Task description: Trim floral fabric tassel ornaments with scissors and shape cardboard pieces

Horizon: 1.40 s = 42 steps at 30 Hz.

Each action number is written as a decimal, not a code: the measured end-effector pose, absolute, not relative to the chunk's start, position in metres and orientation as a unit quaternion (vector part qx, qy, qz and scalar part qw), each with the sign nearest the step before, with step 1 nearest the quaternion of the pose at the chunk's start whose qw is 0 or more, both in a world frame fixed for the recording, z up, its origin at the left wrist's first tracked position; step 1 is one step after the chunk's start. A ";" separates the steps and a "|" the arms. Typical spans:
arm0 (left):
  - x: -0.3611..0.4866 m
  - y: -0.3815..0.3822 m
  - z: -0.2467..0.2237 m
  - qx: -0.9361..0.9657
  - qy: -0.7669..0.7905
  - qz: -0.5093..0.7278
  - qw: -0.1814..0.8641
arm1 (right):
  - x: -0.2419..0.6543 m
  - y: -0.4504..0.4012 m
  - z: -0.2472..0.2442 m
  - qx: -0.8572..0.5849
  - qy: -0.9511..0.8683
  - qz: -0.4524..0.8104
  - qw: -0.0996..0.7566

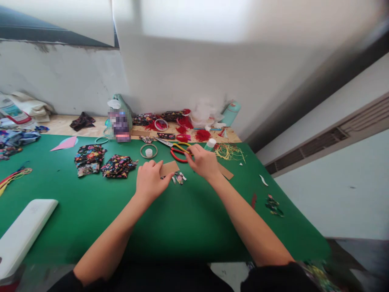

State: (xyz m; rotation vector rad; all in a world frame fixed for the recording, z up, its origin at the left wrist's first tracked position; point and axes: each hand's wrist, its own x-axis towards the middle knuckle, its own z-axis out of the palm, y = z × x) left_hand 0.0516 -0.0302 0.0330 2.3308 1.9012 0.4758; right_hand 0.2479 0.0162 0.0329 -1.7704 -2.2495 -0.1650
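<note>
My left hand (149,178) is at the left end of a small brown piece of cardboard (170,168), its thumb and index finger at the cardboard's edges. The other fingers are curled and partly hidden. My right hand (203,161) is pinched at the yellow handle of the scissors (180,147), which also show a red handle; the blades point left, away from me. Small floral fabric scraps (180,178) lie just right of my left thumb. Under my right wrist, another brown cardboard piece (225,171) sticks out. Beside the right hand stands a white-capped glue bottle (210,144).
A roll of tape (148,151) surrounds a white cap. Floral fabric stacks (119,166) lie left, and a white oblong device (27,231) is at the near left. Red tassels (202,135), yellow cords (229,152) and a teal bottle (231,112) occupy the back right.
</note>
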 end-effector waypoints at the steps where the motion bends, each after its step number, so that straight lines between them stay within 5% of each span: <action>1: 0.052 -0.030 0.033 0.764 0.624 0.157 0.048 | 0.260 0.006 0.033 -0.627 -0.768 -0.073 0.114; 8: 0.050 -0.028 0.033 0.757 0.630 0.166 0.044 | 0.336 -0.025 0.003 -0.739 -0.670 -0.051 -0.049; 14: 0.043 -0.020 0.033 0.738 0.643 0.198 0.043 | 0.339 -0.031 0.002 -0.759 -0.643 -0.074 -0.077; 18: 0.041 -0.020 0.034 0.745 0.641 0.182 0.040 | 0.328 -0.039 0.020 -0.803 -0.593 -0.047 0.005; 23: 0.044 -0.025 0.035 0.740 0.649 0.178 -0.018 | 0.260 -0.034 0.031 -0.706 -0.667 0.168 0.170; 32: 0.030 -0.021 0.042 0.698 0.679 0.212 -0.077 | 0.149 0.024 0.010 -0.622 -0.717 0.282 0.142; 42: 0.024 -0.015 0.039 0.693 0.681 0.232 -0.046 | 0.227 0.001 -0.002 -0.716 -0.613 0.300 0.148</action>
